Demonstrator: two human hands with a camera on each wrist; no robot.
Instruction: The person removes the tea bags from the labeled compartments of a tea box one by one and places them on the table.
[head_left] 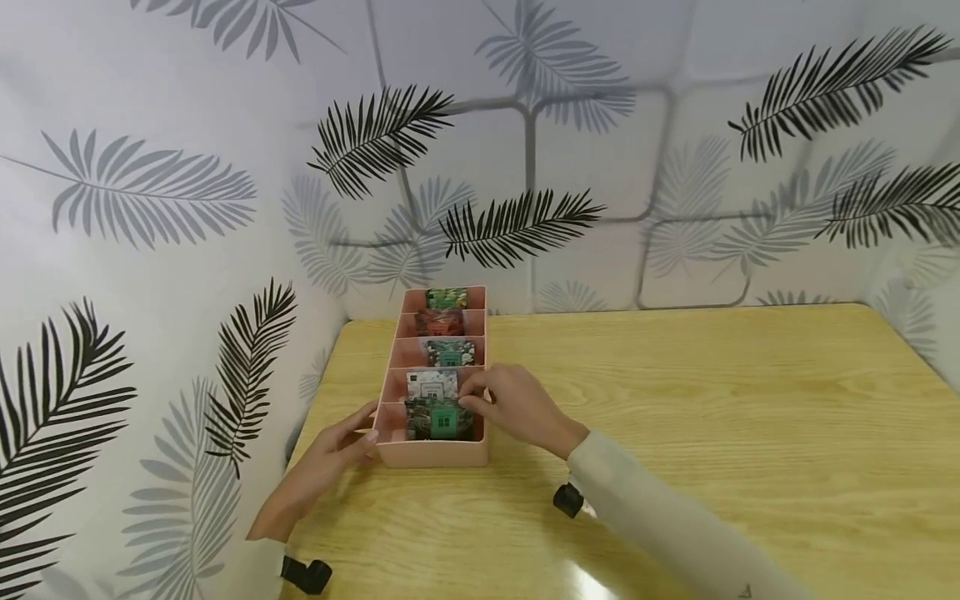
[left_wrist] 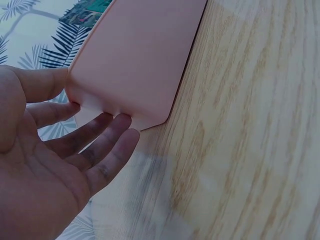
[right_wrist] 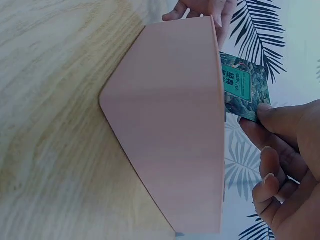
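Observation:
A long pink divided box (head_left: 431, 454) stands on the table, with tea bag packets in its compartments. My left hand (head_left: 333, 454) holds the box at its near left corner, thumb at the rim and fingertips against the outer wall (left_wrist: 135, 55). At the nearest compartment, my right hand (head_left: 521, 408) pinches the upper corner of a dark green tea packet (right_wrist: 245, 87) between thumb and forefinger. Its green label reads "GREEN TEA", and the packet stands partly above the rim. Just behind it sits a pale packet (head_left: 432, 385).
Farther back in the box are a green-and-white packet (head_left: 450, 352), a red packet (head_left: 440, 322) and a yellow-green packet (head_left: 447, 297), each in its own compartment. The wooden table (head_left: 697, 400) extends to the right. A leaf-patterned curtain (head_left: 585, 167) hangs behind and to the left.

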